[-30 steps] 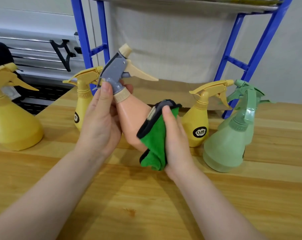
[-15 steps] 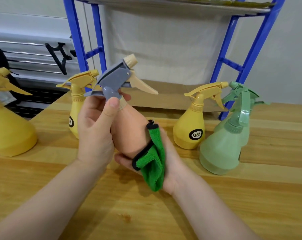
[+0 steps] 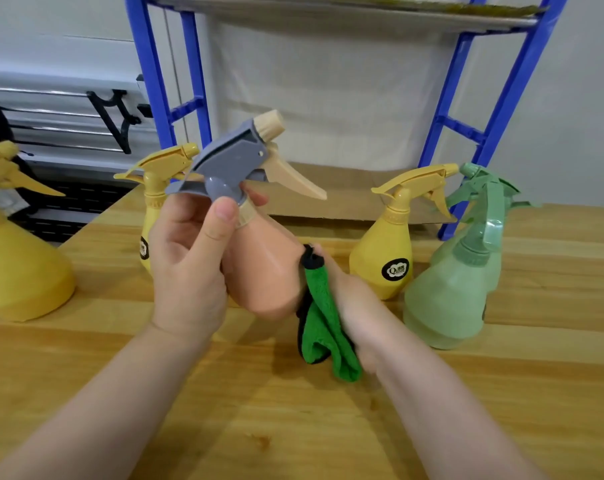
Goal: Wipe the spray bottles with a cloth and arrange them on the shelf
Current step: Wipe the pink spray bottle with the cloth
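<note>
A peach spray bottle (image 3: 262, 271) with a grey head and beige trigger is held tilted above the wooden table (image 3: 293, 427). My left hand (image 3: 189, 268) grips its neck, thumb up against the grey head. My right hand (image 3: 352, 306) holds a green cloth (image 3: 323, 327) with a black edge against the bottle's right side and base. Behind stands a blue-framed shelf (image 3: 494, 119) with a grey board on top.
Other bottles stand on the table: a large yellow bottle (image 3: 13, 265) at far left, a small yellow bottle (image 3: 155, 209) behind my left hand, a labelled yellow bottle (image 3: 387, 258) right of centre, and two green bottles (image 3: 456, 292) at right. Brown cardboard (image 3: 349, 195) lies under the shelf.
My right hand with the cloth has slid from the bottle's front down to its lower right side and base. My left hand has turned the bottle so that its head points more to the right.
</note>
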Tool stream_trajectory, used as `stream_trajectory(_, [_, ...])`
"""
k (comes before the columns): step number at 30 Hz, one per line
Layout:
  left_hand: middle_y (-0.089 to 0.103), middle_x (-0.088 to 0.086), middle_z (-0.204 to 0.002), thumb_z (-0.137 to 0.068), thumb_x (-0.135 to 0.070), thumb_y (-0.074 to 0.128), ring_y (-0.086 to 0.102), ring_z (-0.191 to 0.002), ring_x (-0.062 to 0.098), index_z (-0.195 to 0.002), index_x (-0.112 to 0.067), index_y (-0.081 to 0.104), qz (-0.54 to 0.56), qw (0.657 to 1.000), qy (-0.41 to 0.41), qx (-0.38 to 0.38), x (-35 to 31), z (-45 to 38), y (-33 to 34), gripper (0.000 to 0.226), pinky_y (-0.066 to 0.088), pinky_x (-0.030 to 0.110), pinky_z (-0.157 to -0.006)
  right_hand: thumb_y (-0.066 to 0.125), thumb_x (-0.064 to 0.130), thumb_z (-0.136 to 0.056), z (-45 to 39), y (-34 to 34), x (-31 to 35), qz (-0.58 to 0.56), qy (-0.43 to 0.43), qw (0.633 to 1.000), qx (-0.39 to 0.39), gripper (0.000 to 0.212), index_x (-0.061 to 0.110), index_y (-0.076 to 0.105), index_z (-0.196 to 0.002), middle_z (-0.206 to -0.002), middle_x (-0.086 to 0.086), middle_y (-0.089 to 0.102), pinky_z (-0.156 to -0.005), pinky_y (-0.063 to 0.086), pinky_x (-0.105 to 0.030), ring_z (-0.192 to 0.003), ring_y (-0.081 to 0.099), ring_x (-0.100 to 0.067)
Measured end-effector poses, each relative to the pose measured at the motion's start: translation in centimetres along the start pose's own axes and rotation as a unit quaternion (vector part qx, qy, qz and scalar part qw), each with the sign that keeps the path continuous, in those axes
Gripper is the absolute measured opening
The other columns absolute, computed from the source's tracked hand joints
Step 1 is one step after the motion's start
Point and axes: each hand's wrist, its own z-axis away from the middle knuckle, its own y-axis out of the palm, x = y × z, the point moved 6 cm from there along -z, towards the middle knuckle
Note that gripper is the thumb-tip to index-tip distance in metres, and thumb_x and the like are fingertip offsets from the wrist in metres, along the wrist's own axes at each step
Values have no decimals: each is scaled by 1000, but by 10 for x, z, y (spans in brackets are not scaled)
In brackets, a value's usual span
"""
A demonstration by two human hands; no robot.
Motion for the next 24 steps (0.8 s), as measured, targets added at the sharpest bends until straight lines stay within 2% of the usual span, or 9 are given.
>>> stream_trajectory(3, [73,0,-96,-89,-35,66,66,-95,18,-97,-28,70,-2,999,-32,-13,2,-4,-4,11,50,36,-84,39,70,-91,-1,-12,12,128,-66,985,-97,69,8,65,-78,-73,-8,68,-78,53,-39,-72,66,-24])
stream_trajectory(6, [72,-3,-101,-94,-28,58,62,-99,17,-92,-31,74,-25,996,-90,-16,10,-3,-3,17,45,41,-90,29,66,-93,4,-20,28,165,-218,945,-177,62,15,64,-82,-77,1,67,-76,48,-36,-75,61,-13])
stream_trajectory(9, [71,-8,-93,-91,-31,56,61,-89,11,-87,-31,74,-47,989,-139,-16,16,-2,-1,19,47,35,-84,34,69,-83,5,-17,33,96,-279,947,-125,47,35,57,-107,-99,18,64,-80,44,-18,-94,58,8])
stream_trajectory(12, [69,-8,-83,-91,-36,62,61,-79,8,-86,-24,69,-83,985,-152,-16,17,-5,-2,14,49,22,-71,52,67,-86,6,-15,36,29,-308,948,-77,30,45,49,-106,-100,32,61,-78,42,-8,-97,56,15])
stream_trajectory(15, [69,-10,-80,-88,-38,65,62,-78,6,-92,-22,68,-155,979,-129,-8,15,-8,-3,16,49,21,-71,53,54,-86,19,-19,45,-13,-399,911,-106,26,44,48,-109,-103,33,60,-89,41,-10,-105,57,8])
stream_trajectory(18, [71,-5,-92,-91,-35,58,62,-88,9,-98,-27,69,-208,972,-110,5,17,-9,-7,15,49,32,-79,48,45,-90,34,-25,53,-19,-480,864,-150,29,34,45,-116,-108,25,58,-93,38,-13,-105,55,3])
stream_trajectory(20, [69,-11,-89,-92,-36,56,61,-88,6,-97,-28,68,-262,961,-83,35,18,-8,-4,16,46,25,-78,48,41,-92,38,-27,55,8,-507,843,-180,40,21,41,-126,-114,15,56,-95,37,-15,-108,55,0])
stream_trajectory(22, [63,-7,-85,-92,-39,55,57,-88,11,-89,-15,66,-358,930,-10,75,16,-7,1,26,44,25,-79,49,39,-93,38,-27,57,31,-518,832,-195,45,13,38,-129,-116,14,54,-96,36,-13,-109,54,2])
stream_trajectory(24, [54,-6,-79,-92,-38,52,48,-83,15,-76,-8,56,-430,892,73,121,12,-4,10,34,41,32,-78,49,36,-93,39,-26,57,32,-528,826,-195,40,19,37,-128,-117,16,52,-96,35,-11,-110,52,5])
